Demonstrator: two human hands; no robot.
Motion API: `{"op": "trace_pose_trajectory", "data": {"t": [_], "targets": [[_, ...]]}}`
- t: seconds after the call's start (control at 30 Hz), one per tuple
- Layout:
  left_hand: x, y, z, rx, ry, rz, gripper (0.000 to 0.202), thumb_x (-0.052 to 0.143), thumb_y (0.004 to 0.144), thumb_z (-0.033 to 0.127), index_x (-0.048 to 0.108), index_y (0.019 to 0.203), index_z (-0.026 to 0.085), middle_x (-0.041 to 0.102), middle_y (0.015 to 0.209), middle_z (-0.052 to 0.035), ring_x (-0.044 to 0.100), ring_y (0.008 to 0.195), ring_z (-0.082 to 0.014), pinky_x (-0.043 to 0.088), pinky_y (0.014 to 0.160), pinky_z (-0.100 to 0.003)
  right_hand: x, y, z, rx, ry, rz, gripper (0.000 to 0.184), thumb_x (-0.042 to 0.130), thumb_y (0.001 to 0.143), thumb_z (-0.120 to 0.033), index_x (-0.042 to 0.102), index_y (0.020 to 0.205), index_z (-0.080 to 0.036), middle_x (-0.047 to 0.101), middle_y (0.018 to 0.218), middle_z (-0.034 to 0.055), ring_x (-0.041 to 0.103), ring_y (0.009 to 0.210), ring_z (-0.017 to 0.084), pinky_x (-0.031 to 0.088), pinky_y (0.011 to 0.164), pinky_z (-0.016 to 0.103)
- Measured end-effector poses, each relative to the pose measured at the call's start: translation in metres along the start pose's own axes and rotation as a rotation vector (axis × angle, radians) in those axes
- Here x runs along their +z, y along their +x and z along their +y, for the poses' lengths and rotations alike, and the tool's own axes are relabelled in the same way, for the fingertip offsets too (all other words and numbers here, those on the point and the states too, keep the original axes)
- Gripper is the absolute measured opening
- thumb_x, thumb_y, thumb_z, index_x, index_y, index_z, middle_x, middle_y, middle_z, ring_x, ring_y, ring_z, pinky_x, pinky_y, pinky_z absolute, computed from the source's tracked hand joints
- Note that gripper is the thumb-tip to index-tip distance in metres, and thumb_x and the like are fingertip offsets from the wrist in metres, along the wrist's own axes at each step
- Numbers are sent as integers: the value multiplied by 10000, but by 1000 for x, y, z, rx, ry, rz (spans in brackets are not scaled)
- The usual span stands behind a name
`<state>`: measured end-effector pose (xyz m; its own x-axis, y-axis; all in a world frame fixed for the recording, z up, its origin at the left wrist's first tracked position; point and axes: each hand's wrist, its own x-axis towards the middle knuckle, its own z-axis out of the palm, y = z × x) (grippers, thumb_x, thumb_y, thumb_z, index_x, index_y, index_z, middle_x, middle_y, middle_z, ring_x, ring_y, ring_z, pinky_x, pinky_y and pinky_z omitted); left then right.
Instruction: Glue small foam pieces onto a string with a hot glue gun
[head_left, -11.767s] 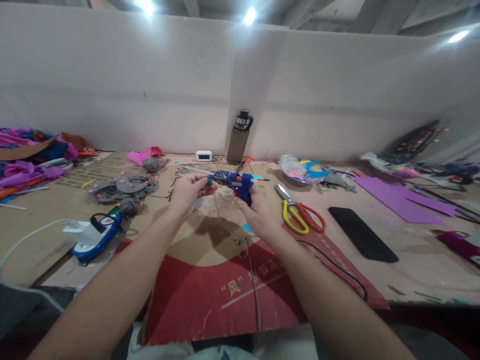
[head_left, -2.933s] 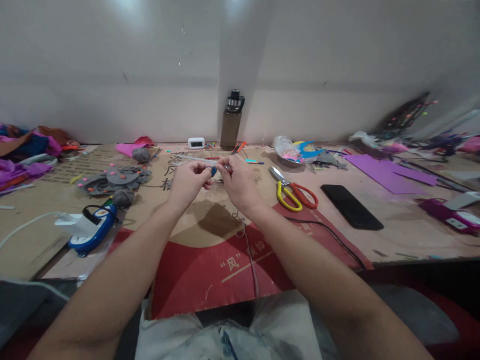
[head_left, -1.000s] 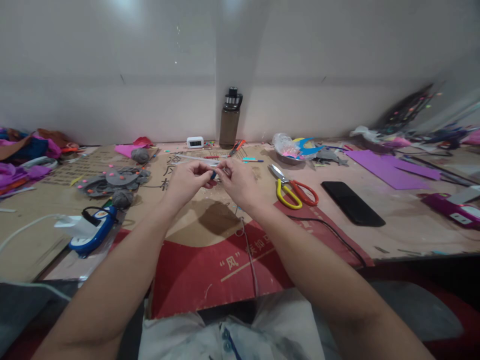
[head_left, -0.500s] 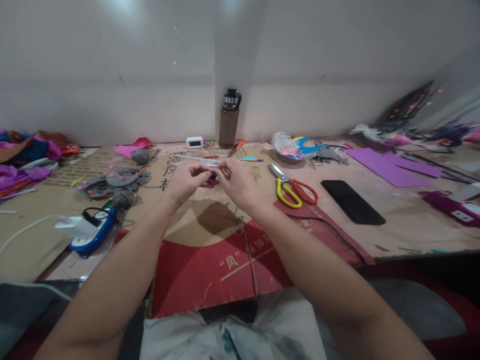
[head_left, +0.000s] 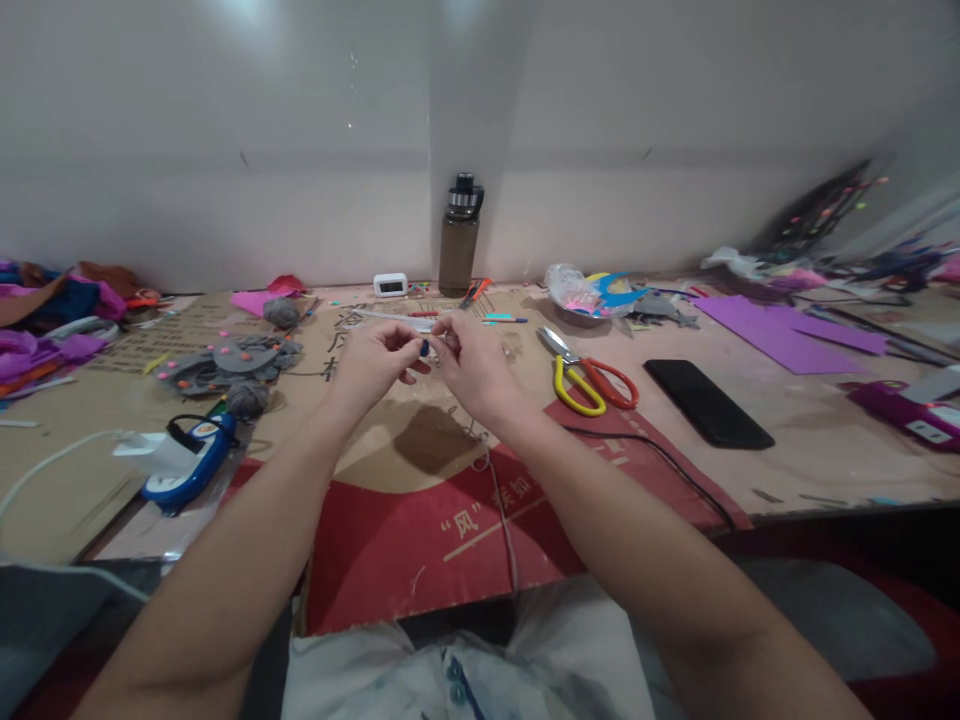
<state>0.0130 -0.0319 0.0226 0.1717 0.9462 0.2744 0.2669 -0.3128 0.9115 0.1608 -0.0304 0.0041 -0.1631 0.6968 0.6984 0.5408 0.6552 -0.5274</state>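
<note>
Over the cardboard, my left hand [head_left: 381,362] pinches a small dark blue piece [head_left: 424,348] between thumb and forefinger; its exact kind is too small to make out. Just to its right, my right hand [head_left: 469,362] has its thumb and fingertips pressed together close against the same piece. What lies between the right fingertips is hidden. A thin grey string [head_left: 501,510] hangs from near my right hand, curls on the cardboard and runs down over the front edge. The red and tan cardboard sheet [head_left: 375,550] lies beneath both hands.
Scissors [head_left: 576,372] with yellow and red handles and a black phone [head_left: 706,403] lie to the right. A bottle [head_left: 458,245] stands at the wall. Grey felt pieces [head_left: 225,365] and a blue power strip [head_left: 191,470] are left. Purple sheets [head_left: 787,335] lie far right.
The fingertips have shifted slightly, and more of the dark blue piece shows at the left thumb. The right fingers have drawn a little away from it. Otherwise the table looks the same.
</note>
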Motion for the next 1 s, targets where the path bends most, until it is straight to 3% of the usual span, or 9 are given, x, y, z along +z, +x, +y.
{"op": "trace_pose_trajectory", "data": {"t": [0.33, 0.57, 0.8, 1.0], "targets": [[1, -1, 0, 92, 56, 189, 175, 597, 742, 322, 631, 740, 151, 632, 603, -25, 607, 510, -118, 393, 387, -174, 7, -2, -7, 176, 169, 21, 122, 485, 833, -284, 502, 760, -188, 533, 699, -9, 447, 621, 108, 341, 611, 258], [3, -2, 1, 83, 40, 218, 170, 590, 751, 314, 645, 751, 153, 625, 553, -22, 541, 435, -91, 344, 386, -180, 11, 1, -10, 345, 312, 80, 147, 517, 783, -296, 498, 690, -184, 512, 626, -40, 433, 572, 86, 335, 566, 233], [5, 1, -3, 92, -50, 204, 146, 594, 748, 298, 625, 735, 156, 610, 546, -13, 524, 432, -87, 334, 386, -186, 13, 4, -12, 385, 342, 111, 132, 527, 749, -279, 488, 666, -184, 486, 613, -45, 416, 571, 82, 335, 567, 227], [8, 1, -3, 44, -210, 161, 123, 621, 727, 273, 601, 727, 152, 578, 537, 9, 513, 416, -75, 317, 369, -179, 11, 6, -15, 443, 485, 115, 125, 553, 719, -271, 494, 791, -188, 412, 576, -76, 372, 514, 70, 304, 496, 205]]}}
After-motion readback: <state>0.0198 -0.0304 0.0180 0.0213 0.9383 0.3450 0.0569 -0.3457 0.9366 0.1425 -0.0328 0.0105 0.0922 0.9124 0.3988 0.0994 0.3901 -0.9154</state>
